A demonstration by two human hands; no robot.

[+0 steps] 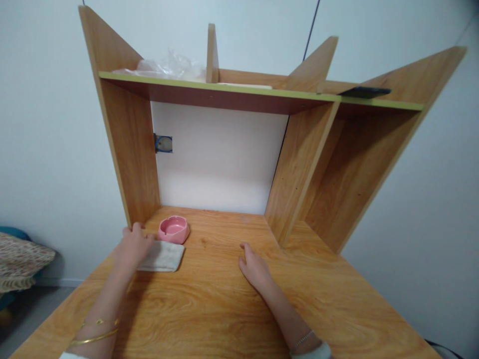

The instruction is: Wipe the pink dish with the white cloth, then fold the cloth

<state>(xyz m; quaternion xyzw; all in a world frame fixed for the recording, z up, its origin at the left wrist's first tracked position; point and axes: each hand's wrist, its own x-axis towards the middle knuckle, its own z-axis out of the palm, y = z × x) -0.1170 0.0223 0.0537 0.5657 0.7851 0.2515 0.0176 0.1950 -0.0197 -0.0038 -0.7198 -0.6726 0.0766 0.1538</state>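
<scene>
Pink and angular, an ashtray (174, 236) sits left of centre, just beyond a folded pale cloth (166, 257) on the desk (209, 304), while a plastic bag (168, 68) lies on the shelf (247, 97) at upper left. The left hand (135, 244) covers the cloth's left end, fingers bent and slightly apart, though whether they grip it I cannot tell. Right of centre, the right hand (255, 267) has thumb and forefinger parted over bare wood.
</scene>
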